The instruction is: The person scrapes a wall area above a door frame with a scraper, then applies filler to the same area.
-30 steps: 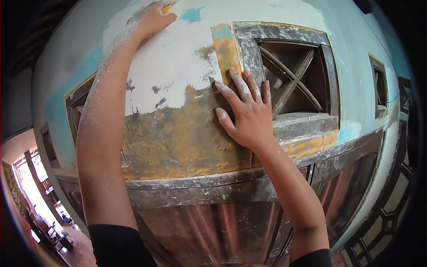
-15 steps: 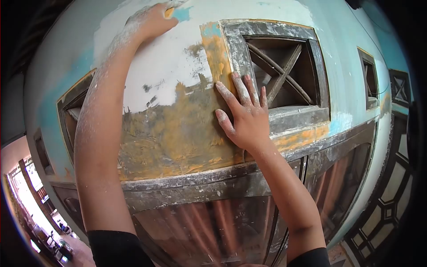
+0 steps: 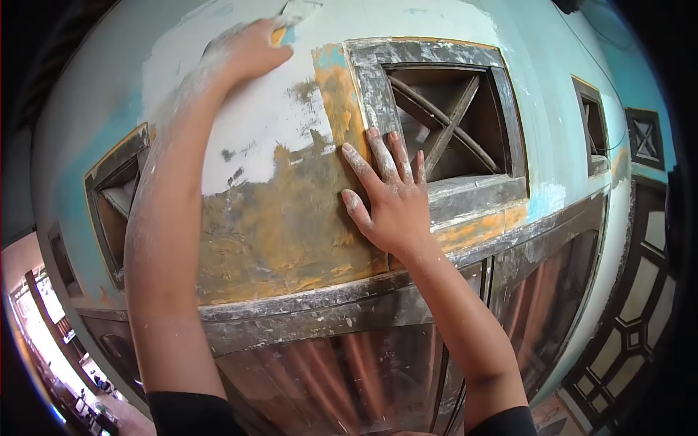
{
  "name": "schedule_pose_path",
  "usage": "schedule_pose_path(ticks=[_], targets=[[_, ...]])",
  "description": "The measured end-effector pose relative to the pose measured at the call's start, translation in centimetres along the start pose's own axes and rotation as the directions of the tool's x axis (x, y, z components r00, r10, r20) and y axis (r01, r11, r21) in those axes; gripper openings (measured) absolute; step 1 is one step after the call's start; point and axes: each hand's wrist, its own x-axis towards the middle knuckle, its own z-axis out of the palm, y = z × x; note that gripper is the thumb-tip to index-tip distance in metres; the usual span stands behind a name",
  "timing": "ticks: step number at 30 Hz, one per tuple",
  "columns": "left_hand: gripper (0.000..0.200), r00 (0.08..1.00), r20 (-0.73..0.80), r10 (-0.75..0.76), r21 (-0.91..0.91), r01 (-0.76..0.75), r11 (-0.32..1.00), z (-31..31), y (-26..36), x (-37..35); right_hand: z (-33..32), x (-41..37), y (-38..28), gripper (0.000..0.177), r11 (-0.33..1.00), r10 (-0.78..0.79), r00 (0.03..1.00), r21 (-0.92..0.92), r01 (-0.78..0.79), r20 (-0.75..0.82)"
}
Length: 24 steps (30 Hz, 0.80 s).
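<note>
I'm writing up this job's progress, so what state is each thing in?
Left hand: closed around the putty knife
Putty knife: held, blade upward
Right hand: open, fingers spread, dusty white
Wall: patchy white, turquoise, orange and brown
Window frame: worn, white-smeared
Crossed bars: in place

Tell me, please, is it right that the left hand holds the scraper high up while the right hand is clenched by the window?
Not quite: the head view shows the right hand spread open, not clenched, by the window; the left hand holds the scraper high up.
</note>
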Motion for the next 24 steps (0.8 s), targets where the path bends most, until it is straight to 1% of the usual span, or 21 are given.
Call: schedule_pose_path(ticks=[1, 2, 3, 5, 6, 7, 9, 10, 12, 13, 15, 17, 20, 22, 23, 24], targets=[[0.073, 1.0, 0.015, 0.027, 0.007, -0.027, 1.0, 0.6, -0.6, -1.0, 0.0, -0.3, -0.2, 0.059, 1.0, 0.008, 1.0, 0.003, -0.008, 0.017], [0.071, 0.998, -0.053, 0.023, -0.052, -0.025, 0.998, 2.5, -2.1, -1.0, 0.1, -0.4, -0.1, 0.059, 1.0, 0.002, 1.0, 0.002, -0.002, 0.012], [0.071, 0.998, -0.056, 0.017, -0.051, -0.019, 0.999, 2.8, -2.5, -0.8, 0.2, -0.4, -0.1, 0.059, 1.0, -0.004, 1.0, 0.004, 0.004, 0.011], [0.072, 0.993, -0.112, 0.038, 0.095, -0.027, 0.995, 3.4, -3.1, 0.1, 0.2, -0.4, -0.1, 0.06, 1.0, 0.005, 1.0, 0.0, -0.005, 0.017], [0.071, 0.985, -0.164, 0.057, 0.051, -0.049, 0.997, 4.1, -4.0, 1.7, 0.1, -0.4, -0.1, 0.06, 1.0, 0.006, 1.0, 0.002, -0.006, 0.022], [0.071, 0.985, -0.161, 0.056, 0.049, -0.049, 0.998, 3.8, -3.2, 2.1, 0.1, -0.5, -0.1, 0.06, 1.0, 0.007, 1.0, 0.002, -0.007, 0.027], [0.069, 0.997, -0.082, -0.013, -0.085, 0.006, 0.996, 2.6, -1.0, 3.4, 0.1, -0.3, 0.0, 0.06, 1.0, -0.002, 1.0, 0.004, 0.001, 0.022], [0.069, 0.997, -0.081, -0.012, -0.086, 0.005, 0.996, 1.6, 0.4, 3.3, 0.1, -0.3, 0.1, 0.06, 1.0, -0.001, 1.0, 0.003, 0.001, 0.023], [0.067, 0.999, 0.0, -0.043, 0.017, 0.043, 0.999, 0.3, 2.4, 2.5, 0.1, -0.3, 0.2, 0.06, 1.0, -0.003, 1.0, 0.009, 0.003, 0.031], [0.067, 0.999, 0.005, -0.044, 0.017, 0.044, 0.999, 0.4, 2.3, 2.1, 0.1, -0.4, 0.2, 0.06, 1.0, -0.001, 0.999, 0.011, 0.001, 0.036], [0.066, 0.997, -0.073, 0.021, 0.133, -0.011, 0.991, 0.7, 1.7, 1.3, 0.1, -0.4, 0.2, 0.061, 1.0, -0.003, 1.0, 0.024, 0.002, 0.02], [0.066, 0.997, -0.071, 0.028, 0.154, -0.017, 0.988, 0.9, 0.3, -0.1, 0.2, -0.4, 0.2, 0.06, 1.0, 0.0, 1.0, 0.025, 0.0, 0.019], [0.066, 0.997, -0.074, 0.025, 0.196, -0.01, 0.981, 0.9, -3.4, -3.8, 0.2, -0.4, 0.4, 0.06, 0.999, -0.015, 1.0, 0.035, 0.015, 0.002], [0.064, 0.995, -0.101, -0.014, 0.296, 0.043, 0.954, 0.2, -5.8, -6.8, 0.1, -0.5, 0.4, 0.06, 0.999, -0.015, 1.0, 0.034, 0.015, 0.01], [0.064, 0.994, -0.104, -0.018, 0.305, 0.049, 0.951, -0.3, -6.6, -7.9, 0.1, -0.5, 0.3, 0.06, 1.0, -0.008, 1.0, 0.025, 0.007, 0.014], [0.065, 0.992, -0.062, -0.106, 0.271, 0.119, 0.955, -0.8, -7.5, -9.1, 0.0, -0.4, 0.2, 0.061, 1.0, 0.003, 1.0, 0.024, -0.004, 0.021]])
